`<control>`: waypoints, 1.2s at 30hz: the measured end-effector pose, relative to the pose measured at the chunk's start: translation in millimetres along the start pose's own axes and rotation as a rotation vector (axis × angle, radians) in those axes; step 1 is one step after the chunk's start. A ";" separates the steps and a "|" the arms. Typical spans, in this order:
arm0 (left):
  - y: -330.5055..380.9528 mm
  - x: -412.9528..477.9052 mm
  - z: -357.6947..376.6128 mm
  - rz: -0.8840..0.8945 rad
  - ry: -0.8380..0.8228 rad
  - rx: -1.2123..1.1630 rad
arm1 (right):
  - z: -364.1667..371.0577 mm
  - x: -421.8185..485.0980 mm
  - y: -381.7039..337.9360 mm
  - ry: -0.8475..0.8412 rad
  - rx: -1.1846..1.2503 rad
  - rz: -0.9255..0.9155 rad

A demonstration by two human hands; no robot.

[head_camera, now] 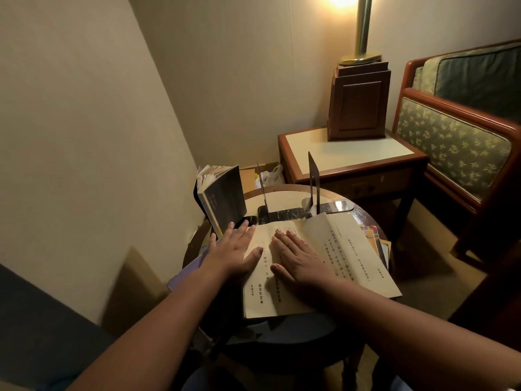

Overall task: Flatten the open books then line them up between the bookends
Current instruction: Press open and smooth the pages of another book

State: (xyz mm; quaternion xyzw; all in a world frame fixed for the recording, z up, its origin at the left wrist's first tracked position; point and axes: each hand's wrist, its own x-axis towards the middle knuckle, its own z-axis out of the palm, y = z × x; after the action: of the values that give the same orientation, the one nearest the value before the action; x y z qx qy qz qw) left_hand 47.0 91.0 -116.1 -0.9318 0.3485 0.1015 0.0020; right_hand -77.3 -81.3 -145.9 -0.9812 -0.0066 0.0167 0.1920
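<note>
Open book (348, 249) is pressed flat on the counter (283, 196) by both hands.
The left hand (234, 255) and right hand (296, 258) are laid open-palmed on its pages, nothing grasped; bookends (313, 180) are stood just behind, a dark book (224, 197) beside the left one.

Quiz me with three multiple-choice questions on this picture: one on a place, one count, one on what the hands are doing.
1. Where does the dark book stand? A) left of the bookends B) on the side table C) on the chair
2. How many bookends stand on the table? A) one B) two C) four
3. What are the left hand and right hand doing? A) gripping the dark book B) pressing flat on the open book C) hanging off the table
Answers: 1 A, it stands upright just left of them; 2 B, two black plates rise from the table; 3 B, straight fingers lie on its pages.
</note>
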 end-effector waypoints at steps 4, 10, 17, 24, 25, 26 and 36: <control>-1.9 0.4 2.7 0.018 0.014 -0.013 | -17.8 -9.6 7.8 -0.013 -0.015 0.031; -1.6 0.2 7.7 0.025 0.057 -0.013 | -34.5 -39.6 42.0 0.118 -0.043 0.238; -1.6 0.5 9.5 0.029 0.094 -0.033 | -43.6 -52.6 47.0 0.158 0.174 0.363; -1.1 0.8 9.4 0.023 0.094 -0.037 | -54.5 -49.5 38.9 0.349 0.547 0.224; -1.1 1.1 9.5 0.023 0.095 -0.036 | -56.8 -47.8 36.6 0.356 0.646 0.213; -1.5 1.4 9.4 0.024 0.092 -0.037 | -58.4 -45.9 34.4 0.364 0.751 0.211; -5.5 -0.6 9.6 0.049 0.077 -0.043 | -43.5 -27.1 10.6 0.261 0.541 0.232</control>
State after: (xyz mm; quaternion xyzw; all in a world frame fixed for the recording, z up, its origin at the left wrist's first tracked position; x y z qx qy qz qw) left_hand 48.3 96.3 -125.7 -0.9261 0.3686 0.0733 -0.0339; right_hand -102.7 -108.0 -108.9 -0.8827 0.1344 -0.0863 0.4419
